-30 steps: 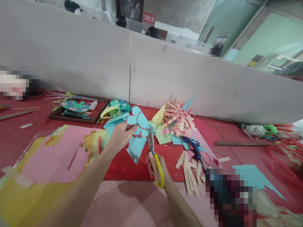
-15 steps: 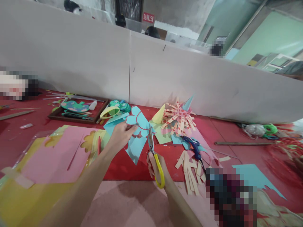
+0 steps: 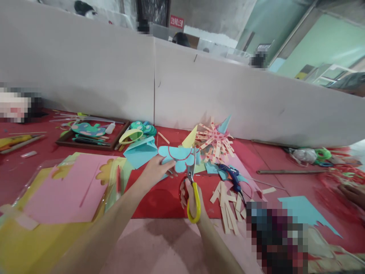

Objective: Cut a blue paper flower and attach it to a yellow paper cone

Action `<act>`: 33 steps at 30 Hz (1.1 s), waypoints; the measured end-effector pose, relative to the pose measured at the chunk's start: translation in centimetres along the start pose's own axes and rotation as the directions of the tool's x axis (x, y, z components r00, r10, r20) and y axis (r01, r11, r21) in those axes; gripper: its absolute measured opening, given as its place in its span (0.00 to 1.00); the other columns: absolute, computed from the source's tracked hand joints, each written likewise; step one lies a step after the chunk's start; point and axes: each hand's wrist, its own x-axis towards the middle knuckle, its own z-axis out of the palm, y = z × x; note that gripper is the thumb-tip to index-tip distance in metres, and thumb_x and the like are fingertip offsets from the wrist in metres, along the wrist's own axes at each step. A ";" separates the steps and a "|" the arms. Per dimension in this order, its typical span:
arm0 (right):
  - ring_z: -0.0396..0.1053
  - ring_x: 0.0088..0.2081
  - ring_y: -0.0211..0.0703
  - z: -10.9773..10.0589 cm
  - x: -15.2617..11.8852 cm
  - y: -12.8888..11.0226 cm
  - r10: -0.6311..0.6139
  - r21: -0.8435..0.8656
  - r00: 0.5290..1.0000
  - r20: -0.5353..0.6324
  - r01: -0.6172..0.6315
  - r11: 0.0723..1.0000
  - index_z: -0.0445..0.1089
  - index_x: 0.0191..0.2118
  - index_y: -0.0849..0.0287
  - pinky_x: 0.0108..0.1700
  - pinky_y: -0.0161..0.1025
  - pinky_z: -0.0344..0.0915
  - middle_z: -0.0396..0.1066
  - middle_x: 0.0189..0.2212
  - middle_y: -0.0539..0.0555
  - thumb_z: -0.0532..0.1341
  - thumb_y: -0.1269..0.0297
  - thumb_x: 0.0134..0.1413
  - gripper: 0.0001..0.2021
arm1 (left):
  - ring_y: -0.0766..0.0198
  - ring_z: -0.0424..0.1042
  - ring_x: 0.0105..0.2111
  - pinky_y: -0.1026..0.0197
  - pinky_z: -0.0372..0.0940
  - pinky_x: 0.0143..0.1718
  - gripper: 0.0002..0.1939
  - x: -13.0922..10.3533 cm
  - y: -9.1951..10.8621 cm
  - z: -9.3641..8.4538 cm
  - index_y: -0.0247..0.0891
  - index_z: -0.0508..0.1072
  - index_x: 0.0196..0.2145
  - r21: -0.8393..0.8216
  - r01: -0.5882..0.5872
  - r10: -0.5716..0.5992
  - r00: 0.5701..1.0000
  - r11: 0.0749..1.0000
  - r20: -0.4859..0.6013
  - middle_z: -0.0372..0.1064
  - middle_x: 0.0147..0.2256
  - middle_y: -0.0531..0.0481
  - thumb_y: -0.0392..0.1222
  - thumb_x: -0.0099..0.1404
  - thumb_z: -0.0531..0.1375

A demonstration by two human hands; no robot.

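A blue paper piece (image 3: 181, 153) with scalloped edges and dark red outlines is held up at the centre. My left hand (image 3: 161, 169) pinches its left side. In my right hand (image 3: 191, 198) are scissors (image 3: 194, 207) with yellow handles, their blades pointing up at the paper's right part. How far the blades are apart is hard to tell. Below both hands lies a red sheet (image 3: 159, 201). Behind the paper stand a yellow cone (image 3: 190, 137) and a pink fringed piece (image 3: 216, 139) with a blue cone on it.
Pink sheets (image 3: 65, 190) lie at left, near a brown tray (image 3: 85, 145) of tools. To the right are a blue glue gun (image 3: 232, 175), cream paper strips (image 3: 226, 213) and a blue sheet (image 3: 308, 211). Another person's hand (image 3: 353, 195) is at the right edge.
The blue paper has turned to lie more level and moved right and down. My left hand has moved right and down with it. The scissors have shifted slightly right.
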 end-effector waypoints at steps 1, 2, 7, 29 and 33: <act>0.48 0.12 0.25 -0.1 0.1 0.1 -0.003 0.009 1.000 -0.004 0.003 1.000 0.57 0.25 0.58 0.13 0.27 0.50 0.51 0.15 0.41 0.57 0.39 0.46 0.24 | 0.63 0.70 0.21 0.60 0.68 0.26 0.12 0.0 -0.1 0.2 0.36 0.68 0.22 -0.025 -0.002 0.004 0.999 1.000 0.054 0.69 0.20 0.51 0.49 0.50 0.59; 0.48 0.11 0.25 -0.1 0.2 0.2 -0.006 0.011 1.000 -0.004 0.006 1.000 0.57 0.25 0.58 0.13 0.27 0.50 0.52 0.15 0.41 0.57 0.39 0.46 0.24 | 0.63 0.70 0.21 0.60 0.68 0.26 0.12 -0.1 -0.2 0.4 0.36 0.69 0.23 -0.045 -0.012 0.016 0.995 0.999 0.100 0.69 0.20 0.51 0.49 0.50 0.59; 0.48 0.11 0.27 -0.2 0.5 0.5 -0.026 0.017 1.000 -0.015 0.027 1.000 0.56 0.24 0.56 0.12 0.28 0.50 0.53 0.15 0.41 0.58 0.45 0.46 0.20 | 0.63 0.70 0.24 0.59 0.68 0.30 0.12 -0.8 -0.6 1.6 0.36 0.71 0.25 -0.059 -0.025 0.033 0.988 0.998 0.148 0.71 0.22 0.51 0.48 0.53 0.59; 0.47 0.11 0.25 -0.3 0.2 -0.2 0.001 -0.015 1.000 -0.005 -0.001 1.000 0.59 0.24 0.59 0.12 0.26 0.49 0.51 0.12 0.40 0.59 0.54 0.45 0.14 | 0.65 0.69 0.32 0.64 0.65 0.34 0.12 -0.1 0.6 -1.3 0.39 0.71 0.34 0.194 -0.144 0.179 0.968 0.970 -0.173 0.70 0.33 0.52 0.47 0.54 0.58; 0.48 0.10 0.25 -0.5 0.5 0.1 -0.017 0.012 1.000 -0.013 0.017 1.000 0.56 0.23 0.58 0.12 0.27 0.49 0.53 0.13 0.40 0.59 0.53 0.43 0.15 | 0.66 0.68 0.27 0.64 0.65 0.29 0.11 -0.1 0.2 -0.9 0.38 0.68 0.27 0.120 -0.035 0.042 0.998 0.992 -0.054 0.68 0.25 0.54 0.48 0.51 0.60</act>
